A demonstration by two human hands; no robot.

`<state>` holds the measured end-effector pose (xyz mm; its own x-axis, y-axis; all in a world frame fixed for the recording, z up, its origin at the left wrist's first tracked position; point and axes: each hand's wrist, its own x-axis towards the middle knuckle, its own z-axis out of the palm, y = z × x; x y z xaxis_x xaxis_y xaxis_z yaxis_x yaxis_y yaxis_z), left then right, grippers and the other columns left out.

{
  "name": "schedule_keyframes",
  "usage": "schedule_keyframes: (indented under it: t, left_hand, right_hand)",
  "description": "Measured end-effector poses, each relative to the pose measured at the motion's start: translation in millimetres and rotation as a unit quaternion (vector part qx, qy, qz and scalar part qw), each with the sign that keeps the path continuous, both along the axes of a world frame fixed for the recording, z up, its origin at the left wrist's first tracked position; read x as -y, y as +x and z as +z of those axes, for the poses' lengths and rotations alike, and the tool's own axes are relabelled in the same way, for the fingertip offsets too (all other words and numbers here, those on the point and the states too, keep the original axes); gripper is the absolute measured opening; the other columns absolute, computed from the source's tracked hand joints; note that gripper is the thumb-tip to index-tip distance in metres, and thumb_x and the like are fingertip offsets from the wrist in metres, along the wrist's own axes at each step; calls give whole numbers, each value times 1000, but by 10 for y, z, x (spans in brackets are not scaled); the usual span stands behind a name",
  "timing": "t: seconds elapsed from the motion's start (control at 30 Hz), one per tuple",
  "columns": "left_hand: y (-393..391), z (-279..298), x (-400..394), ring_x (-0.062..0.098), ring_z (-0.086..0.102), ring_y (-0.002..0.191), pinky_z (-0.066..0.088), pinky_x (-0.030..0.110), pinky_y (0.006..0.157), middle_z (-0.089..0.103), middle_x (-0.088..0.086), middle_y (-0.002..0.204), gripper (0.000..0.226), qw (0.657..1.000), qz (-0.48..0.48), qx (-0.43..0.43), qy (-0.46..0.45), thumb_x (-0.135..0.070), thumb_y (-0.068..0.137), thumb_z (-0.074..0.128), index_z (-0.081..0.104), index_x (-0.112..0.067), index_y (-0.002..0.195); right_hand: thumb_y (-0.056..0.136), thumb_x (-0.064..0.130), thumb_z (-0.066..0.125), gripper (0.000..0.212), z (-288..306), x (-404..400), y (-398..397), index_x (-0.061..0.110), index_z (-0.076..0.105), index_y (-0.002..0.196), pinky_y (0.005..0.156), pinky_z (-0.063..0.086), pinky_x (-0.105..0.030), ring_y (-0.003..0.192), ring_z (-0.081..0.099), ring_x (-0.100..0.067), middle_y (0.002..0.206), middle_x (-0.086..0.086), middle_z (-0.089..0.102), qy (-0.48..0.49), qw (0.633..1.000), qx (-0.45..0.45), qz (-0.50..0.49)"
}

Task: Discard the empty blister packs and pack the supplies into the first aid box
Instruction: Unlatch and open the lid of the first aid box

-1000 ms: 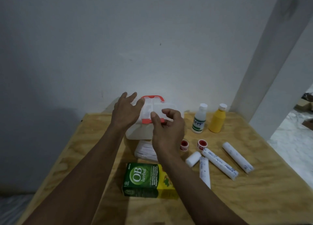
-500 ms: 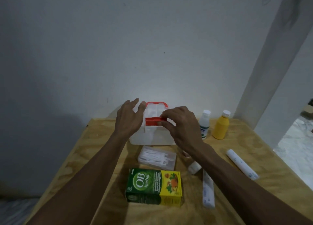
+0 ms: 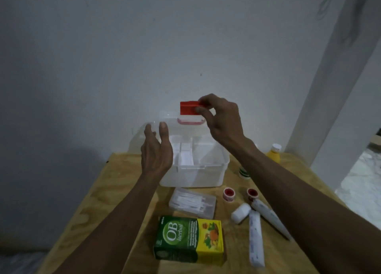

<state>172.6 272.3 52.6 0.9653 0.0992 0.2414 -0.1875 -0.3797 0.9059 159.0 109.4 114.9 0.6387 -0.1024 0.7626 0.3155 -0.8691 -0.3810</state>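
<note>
The white translucent first aid box point(image 3: 206, 176) stands at the back of the wooden table point(image 3: 115, 191) with its clear lid point(image 3: 165, 123) swung up. A divided tray point(image 3: 185, 158) shows inside. My right hand point(image 3: 222, 121) pinches the red latch point(image 3: 188, 108) at the top of the raised lid. My left hand point(image 3: 157, 150) is open at the lid's left edge, fingers apart. In front of the box lie a clear case of white sticks point(image 3: 192, 202), a green and yellow OB herbal carton point(image 3: 188, 239), two red-cored tape rolls point(image 3: 228, 194), a small white roll point(image 3: 240, 213) and wrapped bandage rolls point(image 3: 255, 242).
A yellow bottle point(image 3: 273, 156) and a white bottle with a green label point(image 3: 244, 173) stand right of the box, partly behind my right forearm. The wall is close behind the table. A white pillar point(image 3: 329, 108) rises at the right, with floor beyond the table's right edge.
The lid, down a second ago, has swung up with my right hand on its red latch. My left hand shifted to the lid's left edge. The camera view tilted down.
</note>
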Motion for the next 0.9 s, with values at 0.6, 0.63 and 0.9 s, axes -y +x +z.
schedule_keyframes:
  t: [0.6,0.63,0.9]
  left_hand:
    - [129,-250,22,20,5,153,20,46,118,7,1,166,78,945,-57,-16,322,-65,95,22,7,-20,157]
    - [127,-242,20,20,4,153,21,46,118,7,2,166,77,943,-58,-16,327,-64,95,23,7,-20,157]
    - [138,-231,14,21,4,153,22,46,118,9,4,165,73,940,-64,-16,336,-56,98,30,9,-17,156]
  right_hand:
    - [94,26,61,24,125,123,1010,9,72,107,74,57,-40,88,63,-25,109,-11,61,6,995,56,-84]
    - [94,27,61,25,113,118,1009,9,72,107,75,56,-42,89,62,-26,108,-12,61,3,994,57,-88]
    - [97,39,51,33,125,154,887,19,67,118,83,50,-45,100,58,-28,116,-10,59,-39,992,35,-115]
